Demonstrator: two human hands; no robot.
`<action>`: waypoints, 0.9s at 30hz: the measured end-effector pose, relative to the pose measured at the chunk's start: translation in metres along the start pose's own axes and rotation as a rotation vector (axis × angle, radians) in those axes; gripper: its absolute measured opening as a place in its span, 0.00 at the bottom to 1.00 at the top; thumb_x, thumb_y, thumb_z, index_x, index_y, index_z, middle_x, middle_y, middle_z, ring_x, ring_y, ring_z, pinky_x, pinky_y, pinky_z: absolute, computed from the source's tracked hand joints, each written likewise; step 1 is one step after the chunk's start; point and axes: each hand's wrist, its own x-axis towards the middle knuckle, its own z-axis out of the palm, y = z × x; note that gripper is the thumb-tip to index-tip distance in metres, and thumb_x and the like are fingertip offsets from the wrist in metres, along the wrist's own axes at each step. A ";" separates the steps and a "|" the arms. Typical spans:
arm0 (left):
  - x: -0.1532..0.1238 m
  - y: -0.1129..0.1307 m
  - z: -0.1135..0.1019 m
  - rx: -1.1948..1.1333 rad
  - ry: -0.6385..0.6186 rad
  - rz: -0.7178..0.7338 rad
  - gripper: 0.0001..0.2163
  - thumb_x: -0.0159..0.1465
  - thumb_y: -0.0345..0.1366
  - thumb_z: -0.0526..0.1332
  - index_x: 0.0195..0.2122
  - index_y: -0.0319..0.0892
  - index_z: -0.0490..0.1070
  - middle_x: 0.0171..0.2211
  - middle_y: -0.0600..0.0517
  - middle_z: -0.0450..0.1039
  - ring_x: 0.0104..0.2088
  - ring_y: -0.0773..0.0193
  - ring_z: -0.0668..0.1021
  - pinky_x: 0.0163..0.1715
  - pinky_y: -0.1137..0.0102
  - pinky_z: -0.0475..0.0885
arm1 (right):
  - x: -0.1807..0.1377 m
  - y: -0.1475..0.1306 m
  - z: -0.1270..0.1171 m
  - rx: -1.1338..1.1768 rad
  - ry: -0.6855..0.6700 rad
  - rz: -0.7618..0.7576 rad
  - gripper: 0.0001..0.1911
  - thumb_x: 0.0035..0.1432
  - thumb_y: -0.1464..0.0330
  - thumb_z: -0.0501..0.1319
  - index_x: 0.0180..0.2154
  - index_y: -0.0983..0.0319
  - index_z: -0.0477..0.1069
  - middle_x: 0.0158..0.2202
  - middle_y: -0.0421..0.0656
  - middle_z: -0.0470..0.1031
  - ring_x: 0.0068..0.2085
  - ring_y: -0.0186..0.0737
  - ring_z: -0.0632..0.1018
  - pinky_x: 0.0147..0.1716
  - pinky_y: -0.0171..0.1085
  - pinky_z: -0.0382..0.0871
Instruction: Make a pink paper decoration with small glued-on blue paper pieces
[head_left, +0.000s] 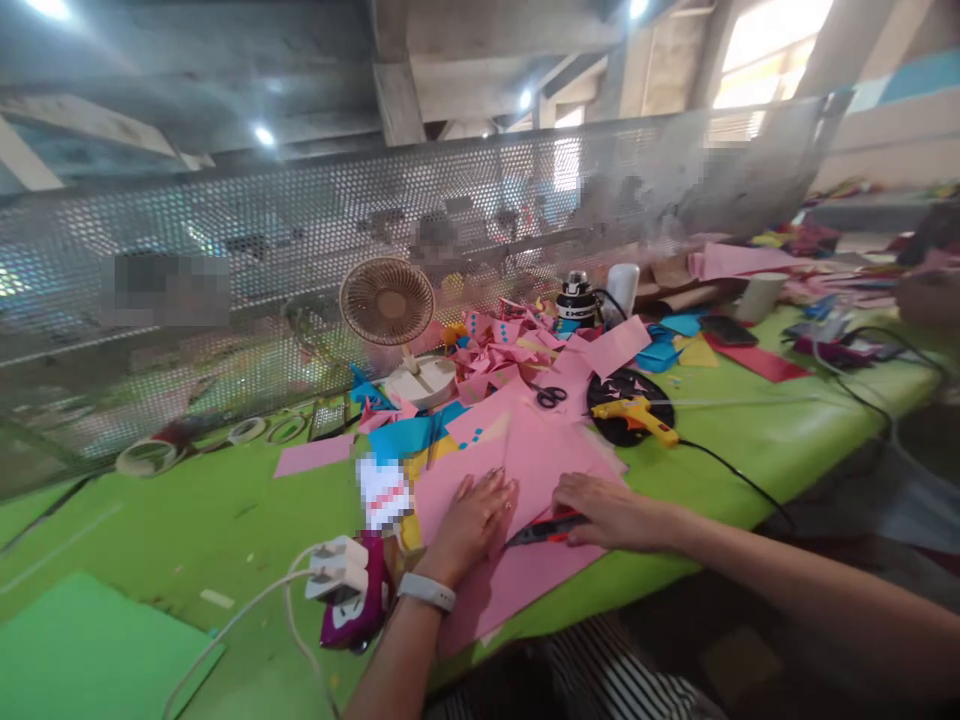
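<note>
At the near edge of the green worktop, a large pink sheet is seen lying flat, its lower corner hanging slightly over the edge. The left hand, with a white wristband on the wrist, is pressed palm-down on the sheet, its fingers released and spread. Just beside it, the right hand is clenched around the handle of a red and black cutter, whose tip is laid on the paper and pointed towards the left palm.

Danger is judged to lie in that closeness. If the blade were pushed too hard or slipped, the left hand could be nicked. The sheet could also be torn or cut crooked if it shifted under the flat palm.

To the left, white plugs with a trailing cable are found near the wrist, and a loose green sheet is laid at the corner.

Farther back, a yellow glue gun is rested on a dark mat, with scissors beside it and a heap of pink paper scraps behind. A small fan and tape rolls are set against the perforated screen.
</note>
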 end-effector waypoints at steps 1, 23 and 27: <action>0.000 0.000 0.000 0.004 -0.004 0.003 0.20 0.69 0.39 0.41 0.62 0.49 0.51 0.63 0.49 0.50 0.63 0.62 0.53 0.60 0.54 0.47 | 0.000 -0.001 -0.001 0.006 -0.007 -0.021 0.11 0.49 0.68 0.64 0.36 0.64 0.69 0.37 0.45 0.68 0.40 0.42 0.70 0.39 0.39 0.63; -0.005 0.005 -0.006 -0.071 0.061 -0.011 0.20 0.68 0.45 0.42 0.59 0.54 0.55 0.61 0.51 0.54 0.61 0.61 0.57 0.60 0.56 0.47 | 0.020 0.011 -0.005 -0.145 -0.206 -0.330 0.19 0.47 0.60 0.65 0.38 0.66 0.71 0.35 0.44 0.69 0.35 0.38 0.69 0.32 0.33 0.62; -0.005 0.009 -0.010 -0.062 0.048 -0.029 0.20 0.67 0.46 0.43 0.59 0.54 0.56 0.61 0.51 0.53 0.61 0.60 0.56 0.60 0.55 0.46 | 0.009 0.002 -0.004 -0.168 -0.221 -0.416 0.18 0.47 0.61 0.65 0.37 0.65 0.71 0.34 0.43 0.70 0.36 0.39 0.70 0.33 0.33 0.62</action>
